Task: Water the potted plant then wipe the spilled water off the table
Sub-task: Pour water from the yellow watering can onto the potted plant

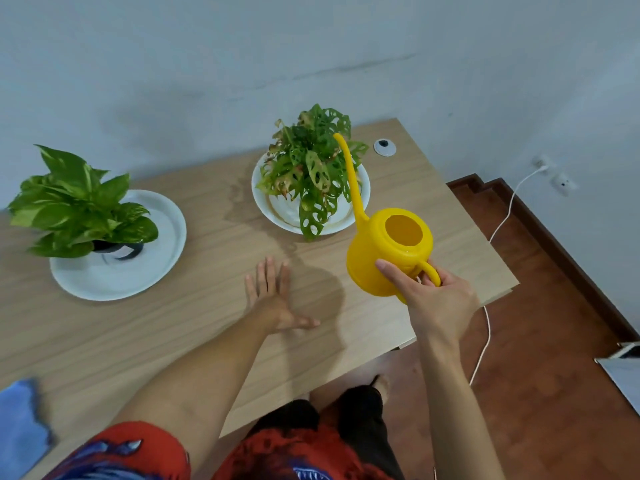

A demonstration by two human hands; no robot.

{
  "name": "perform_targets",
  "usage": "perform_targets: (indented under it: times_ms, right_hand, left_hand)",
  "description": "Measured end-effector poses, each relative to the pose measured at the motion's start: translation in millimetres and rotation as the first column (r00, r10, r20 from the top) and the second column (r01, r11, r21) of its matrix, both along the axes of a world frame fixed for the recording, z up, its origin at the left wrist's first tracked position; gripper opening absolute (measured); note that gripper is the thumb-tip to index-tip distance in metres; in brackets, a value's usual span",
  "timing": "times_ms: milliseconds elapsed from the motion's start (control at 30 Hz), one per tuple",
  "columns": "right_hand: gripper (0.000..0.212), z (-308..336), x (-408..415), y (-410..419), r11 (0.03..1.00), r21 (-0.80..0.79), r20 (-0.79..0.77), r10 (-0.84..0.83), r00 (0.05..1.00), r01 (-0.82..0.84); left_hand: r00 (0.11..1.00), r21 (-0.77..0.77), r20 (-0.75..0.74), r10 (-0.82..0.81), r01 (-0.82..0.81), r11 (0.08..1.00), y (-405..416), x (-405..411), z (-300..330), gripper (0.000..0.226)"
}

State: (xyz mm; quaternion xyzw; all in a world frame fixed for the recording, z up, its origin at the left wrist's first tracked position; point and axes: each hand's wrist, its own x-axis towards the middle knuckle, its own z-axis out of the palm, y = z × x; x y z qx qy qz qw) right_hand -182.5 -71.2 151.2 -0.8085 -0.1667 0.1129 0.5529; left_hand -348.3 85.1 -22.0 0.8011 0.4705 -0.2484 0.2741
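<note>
My right hand (434,299) grips the handle of a yellow watering can (388,251), held above the table's right side. Its long thin spout reaches up over a potted plant with holed leaves (308,168) that stands in a white saucer (362,206). Flat on the wooden table (173,341) rests my left hand (273,299), fingers spread and holding nothing. A wet patch (242,202) darkens the wood just left of that saucer. A blue cloth (19,427) lies at the table's near left corner.
A second plant with broad green leaves (76,206) stands in a white saucer (138,271) at the left. A white cable grommet (384,147) sits in the table's far right corner. Right of the table, a white cable (485,334) runs over the wooden floor.
</note>
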Motion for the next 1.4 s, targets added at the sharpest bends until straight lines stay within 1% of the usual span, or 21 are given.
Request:
perform_targets:
  times_ms: [67,133,400,600,700,800,1067,1300,1400]
  right_hand:
    - [0.04,-1.7,-2.0,-0.1,1.0,-0.015,-0.009,-0.012,1.0,0.012]
    - [0.037,-0.4,-3.7,0.2,1.0,-0.014,-0.019,-0.021,1.0,0.02]
    - [0.037,11.7,-9.8,3.5,0.998,-0.057,-0.004,-0.022,1.0,0.021]
    - [0.034,20.1,-13.6,7.2,0.999,-0.049,-0.035,0.002,0.999,-0.004]
    - [0.037,21.3,-14.0,10.6,0.999,-0.045,-0.035,0.014,0.999,-0.016]
    - [0.047,21.1,-14.2,14.3,0.999,-0.043,-0.019,0.012,1.0,-0.013]
    - [0.054,27.0,-15.6,26.3,0.997,-0.066,0.008,0.041,0.999,-0.04]
    - [0.05,33.8,-15.5,39.3,0.995,-0.09,0.008,0.031,1.0,-0.03]
    - [0.042,37.2,-15.0,44.9,0.994,-0.104,0.009,0.019,1.0,-0.018]
  left_hand:
    - [1.0,-0.013,-0.027,-0.011,0.01,1.0,0.8,0.6,2.6,0.16]
    - [0.999,-0.022,-0.041,-0.007,0.006,1.0,0.7,1.2,4.3,0.16]
    - [0.997,-0.047,-0.08,-0.012,0.008,0.999,0.2,2.7,12.9,0.16]
    - [0.995,-0.055,-0.101,-0.014,0.008,0.998,0.6,4.4,14.8,0.161]
    - [0.995,-0.058,-0.095,-0.01,0.004,0.998,0.7,3.8,14.3,0.161]
    - [0.996,-0.062,-0.09,-0.013,0.007,0.998,1.3,4.3,14.4,0.161]
    - [0.997,-0.062,-0.07,-0.013,0.009,0.998,1.7,3.9,14.2,0.159]
    - [0.997,-0.064,-0.077,-0.012,0.007,0.998,2.5,5.2,12.4,0.157]
    - [0.998,-0.064,-0.062,-0.006,0.002,0.998,2.3,4.5,10.7,0.157]
